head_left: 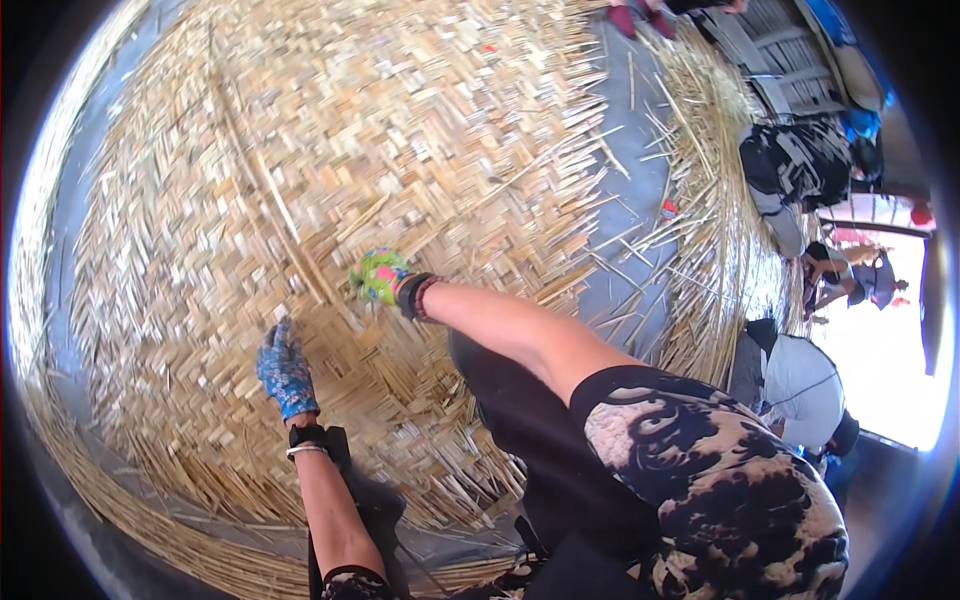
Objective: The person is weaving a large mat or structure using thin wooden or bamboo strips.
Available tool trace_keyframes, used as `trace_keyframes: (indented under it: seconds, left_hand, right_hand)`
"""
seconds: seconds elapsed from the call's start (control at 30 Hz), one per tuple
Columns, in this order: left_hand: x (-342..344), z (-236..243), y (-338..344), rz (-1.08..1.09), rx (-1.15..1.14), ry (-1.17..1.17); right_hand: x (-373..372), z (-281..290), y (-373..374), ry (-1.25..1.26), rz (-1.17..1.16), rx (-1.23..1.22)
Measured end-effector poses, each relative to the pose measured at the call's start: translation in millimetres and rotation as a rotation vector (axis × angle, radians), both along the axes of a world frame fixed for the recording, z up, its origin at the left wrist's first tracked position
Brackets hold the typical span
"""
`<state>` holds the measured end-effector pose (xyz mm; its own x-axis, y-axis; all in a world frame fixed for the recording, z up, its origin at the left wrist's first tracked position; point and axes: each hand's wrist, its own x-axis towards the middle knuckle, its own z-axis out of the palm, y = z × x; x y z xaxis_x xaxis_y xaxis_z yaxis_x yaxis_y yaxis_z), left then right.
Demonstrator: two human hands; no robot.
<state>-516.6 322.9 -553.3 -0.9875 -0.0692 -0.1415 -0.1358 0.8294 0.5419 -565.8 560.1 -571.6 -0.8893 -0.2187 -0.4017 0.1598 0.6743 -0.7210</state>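
A large woven mat of pale, split strips (430,130) spreads below me. My left hand (285,375), in a blue flowered glove, rests on the mat with its fingers stretched forward. To its upper right is my right hand (380,276), in a green flowered glove with pink spots. That hand looks compact, its fingers curled down at the weave, and blur hides anything within them. Just left of the right hand, a long loose strip (290,245) runs diagonally over the mat. Dark bands circle both wrists.
Loose strips (710,190) lie heaped along the right side on grey floor (640,150). More long strips (150,530) curve round the lower left. Several people are at the right, one in a light top (805,390). A wooden slatted piece (785,50) stands at the upper right.
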Motion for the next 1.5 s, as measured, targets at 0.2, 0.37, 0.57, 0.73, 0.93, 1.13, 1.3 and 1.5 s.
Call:
trace_keyframes:
  seconds: [0.2,0.37,0.57,0.73,0.93,1.13,1.3,1.5]
  left_hand:
    - [-21,12,14,-0.287,-0.372,-0.211]
    - [-23,4,3,-0.248,-0.101,-0.22]
    - [-19,-5,-3,-0.051,0.094,-0.331]
    - [-19,8,4,-0.015,0.136,-0.34]
    - [-24,11,5,-0.189,0.007,-0.348]
    - [-18,-5,-2,-0.083,-0.002,-0.254]
    - [4,-9,2,-0.124,-0.104,-0.144]
    - [24,-11,5,-0.173,-0.135,-0.034]
  right_hand:
    - [-2,11,-1,0.127,0.053,0.171]
    - [0,15,1,0.072,-0.031,0.17]
    - [-8,13,22,-0.122,0.064,0.251]
    - [-11,9,34,0.025,0.087,0.247]
    - [-5,-44,37,-0.017,0.115,0.083]
    - [1,-36,18,0.227,0.096,0.419]
    - [27,-11,14,0.051,0.208,0.427]
    - [56,-48,18,-0.007,0.273,0.476]
